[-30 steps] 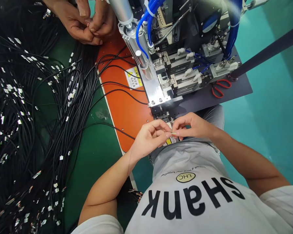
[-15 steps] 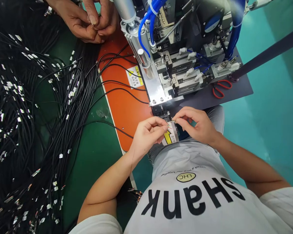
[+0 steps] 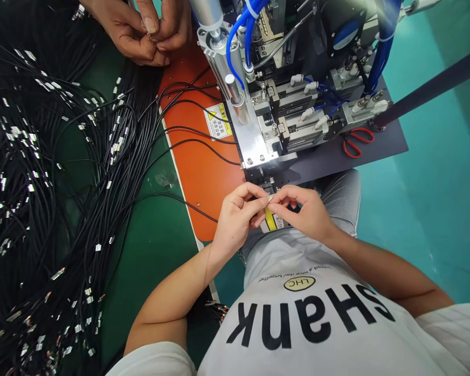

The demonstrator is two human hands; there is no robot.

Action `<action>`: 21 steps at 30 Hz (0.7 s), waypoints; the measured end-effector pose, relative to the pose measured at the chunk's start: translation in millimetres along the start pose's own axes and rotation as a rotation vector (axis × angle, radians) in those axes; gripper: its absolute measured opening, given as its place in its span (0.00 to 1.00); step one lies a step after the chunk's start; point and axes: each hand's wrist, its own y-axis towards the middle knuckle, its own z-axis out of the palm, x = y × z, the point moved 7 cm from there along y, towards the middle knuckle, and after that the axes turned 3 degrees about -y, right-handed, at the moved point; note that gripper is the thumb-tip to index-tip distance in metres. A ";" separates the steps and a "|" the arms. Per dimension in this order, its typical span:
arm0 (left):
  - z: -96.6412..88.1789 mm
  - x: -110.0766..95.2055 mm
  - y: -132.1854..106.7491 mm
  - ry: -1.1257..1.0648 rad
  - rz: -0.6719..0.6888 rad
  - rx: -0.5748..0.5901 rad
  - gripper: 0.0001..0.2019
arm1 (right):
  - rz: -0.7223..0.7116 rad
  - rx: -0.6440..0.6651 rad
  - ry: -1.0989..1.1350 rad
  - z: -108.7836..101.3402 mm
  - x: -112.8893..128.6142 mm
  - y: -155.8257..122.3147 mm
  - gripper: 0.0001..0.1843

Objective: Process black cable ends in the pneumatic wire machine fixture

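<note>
While a pale, thin wire end [image 3: 271,198] is pinched in front of a white, black-lettered shirt [image 3: 297,313], a close meeting of fingertips is formed by two bare hands, the left hand [image 3: 237,214] and the right hand [image 3: 305,211], just beside the near end of a silver metal machine [image 3: 254,146]. On each, thumb and forefinger are pressed together at the tips and the other fingers are loosely curled; which strand is held by which cannot be told, since most of the wire is covered. The wire end is placed directly between the two, neither being clearly nearer, and its short visible length appears to be laid from left to right. That line, from one set of fingertips to the other, is judged to be the relation on which the fine handling turns. From the left, a slim, round black cable [image 3: 172,195] is stretched over the green table [image 3: 160,271] and a flat orange board [image 3: 207,183] toward the left hand, behind which it is lost to sight; whether the wire end belongs to it cannot be confirmed. Beneath the fingertips, a yellow-and-white printed label [image 3: 272,220] is partly covered. Farther off, another person's hands [image 3: 133,42] are held close together.
</note>
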 end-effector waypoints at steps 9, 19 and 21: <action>0.4 5.2 -1.2 0.036 -0.030 0.023 0.09 | -0.027 -0.062 -0.074 -12.3 7.9 4.2 0.02; 0.5 6.4 -2.1 0.076 0.001 0.007 0.09 | 0.135 -0.017 0.122 -6.6 -6.8 3.9 0.07; 0.5 6.6 -1.8 0.071 0.000 0.007 0.08 | 0.162 -0.016 0.160 -5.9 -10.0 3.1 0.09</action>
